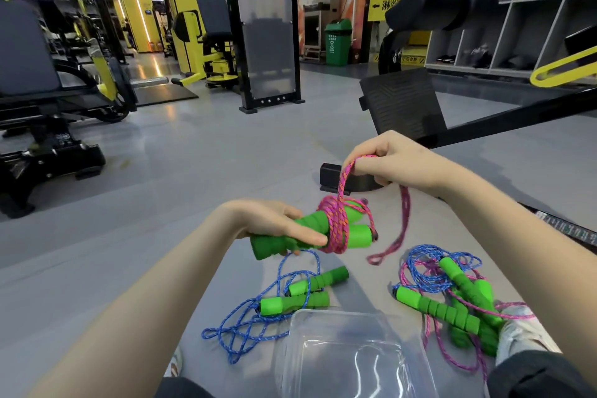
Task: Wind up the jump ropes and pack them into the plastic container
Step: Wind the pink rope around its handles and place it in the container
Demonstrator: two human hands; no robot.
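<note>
Left grip (274, 223) clamps the green handles (360, 236) (pink cord (336, 229) wrapped round them); right grip (391, 158) pinches a cord loop above.

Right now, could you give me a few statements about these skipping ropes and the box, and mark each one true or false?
1. The left hand holds the green handles with the pink rope wound round them. True.
2. The right hand is empty. False: its fingers pinch a loop of the pink rope, lifted above the handles.
3. The plastic container already has a wound rope in it. False: nothing lies in it.
4. A blue rope lies loose on the floor, left of the container. True.
</note>
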